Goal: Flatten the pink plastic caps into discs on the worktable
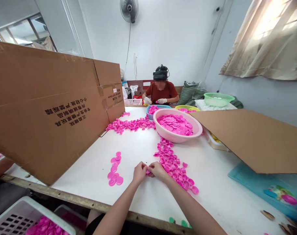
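My left hand [139, 172] and my right hand [157, 170] meet at the table's near middle, fingers pinched together on a small pink plastic piece [147, 171]. Left of my hands lies a short row of pink round discs [114, 171]. To the right a trail of pink caps [174, 164] runs from my right hand up to a large pink basin [177, 137] full of the same pink pieces. A further heap of pink caps [131, 124] is spread across the table behind.
A big cardboard flap [48, 111] stands along the left, another cardboard sheet [256, 137] lies at the right. A person in a red shirt [161, 92] works at the far end beside small baskets. A white crate [28, 218] with pink pieces sits below the table edge.
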The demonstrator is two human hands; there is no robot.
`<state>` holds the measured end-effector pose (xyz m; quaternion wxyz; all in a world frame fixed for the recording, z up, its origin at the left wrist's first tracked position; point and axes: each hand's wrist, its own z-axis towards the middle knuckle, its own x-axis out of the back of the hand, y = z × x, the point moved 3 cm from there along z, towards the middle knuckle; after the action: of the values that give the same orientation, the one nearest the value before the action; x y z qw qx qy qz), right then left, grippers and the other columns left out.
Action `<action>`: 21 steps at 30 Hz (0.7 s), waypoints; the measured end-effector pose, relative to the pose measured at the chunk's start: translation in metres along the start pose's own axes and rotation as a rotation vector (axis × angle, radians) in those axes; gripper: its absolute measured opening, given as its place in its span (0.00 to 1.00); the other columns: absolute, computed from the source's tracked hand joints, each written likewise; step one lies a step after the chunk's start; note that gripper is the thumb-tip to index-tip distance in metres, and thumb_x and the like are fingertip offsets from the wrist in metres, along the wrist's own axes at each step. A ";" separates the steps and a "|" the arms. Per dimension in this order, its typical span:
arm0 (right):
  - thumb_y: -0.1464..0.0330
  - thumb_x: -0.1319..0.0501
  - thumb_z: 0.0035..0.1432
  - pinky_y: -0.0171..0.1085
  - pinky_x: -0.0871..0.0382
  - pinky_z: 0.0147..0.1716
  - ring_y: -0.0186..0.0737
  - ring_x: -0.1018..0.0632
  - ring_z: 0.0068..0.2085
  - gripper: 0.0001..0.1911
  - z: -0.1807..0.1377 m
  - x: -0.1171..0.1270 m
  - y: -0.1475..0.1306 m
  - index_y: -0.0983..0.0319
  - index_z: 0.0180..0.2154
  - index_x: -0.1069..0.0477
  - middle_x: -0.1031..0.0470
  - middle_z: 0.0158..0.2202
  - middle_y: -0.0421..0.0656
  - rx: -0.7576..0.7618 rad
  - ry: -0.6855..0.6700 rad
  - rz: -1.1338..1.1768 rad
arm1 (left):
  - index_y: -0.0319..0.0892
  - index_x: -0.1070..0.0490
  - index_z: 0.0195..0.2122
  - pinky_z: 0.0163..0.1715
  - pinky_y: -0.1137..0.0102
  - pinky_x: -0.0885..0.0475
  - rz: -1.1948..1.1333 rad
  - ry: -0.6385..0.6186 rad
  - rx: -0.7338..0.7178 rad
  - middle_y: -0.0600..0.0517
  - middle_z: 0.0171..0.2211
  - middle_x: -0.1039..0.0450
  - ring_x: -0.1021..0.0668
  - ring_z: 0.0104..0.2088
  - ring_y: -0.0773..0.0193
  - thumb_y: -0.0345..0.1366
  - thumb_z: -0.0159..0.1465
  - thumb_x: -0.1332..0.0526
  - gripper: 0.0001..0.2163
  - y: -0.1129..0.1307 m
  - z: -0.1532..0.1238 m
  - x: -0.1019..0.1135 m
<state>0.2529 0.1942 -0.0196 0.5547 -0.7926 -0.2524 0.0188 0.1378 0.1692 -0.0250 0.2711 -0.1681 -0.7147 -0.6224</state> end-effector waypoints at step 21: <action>0.69 0.37 0.40 0.29 0.34 0.16 0.34 0.27 0.16 0.08 0.031 0.021 -0.007 0.63 0.22 0.36 0.33 0.10 0.35 -0.231 -0.378 -0.241 | 0.46 0.37 0.42 0.35 0.69 0.45 0.483 0.176 -0.005 0.50 0.38 0.34 0.35 0.39 0.62 0.32 0.61 0.55 0.12 0.017 0.025 -0.010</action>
<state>0.2588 0.2319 -0.0196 0.4016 -0.7974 -0.4447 0.0713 0.1514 0.1980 -0.0193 0.4726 -0.2799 -0.6261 -0.5534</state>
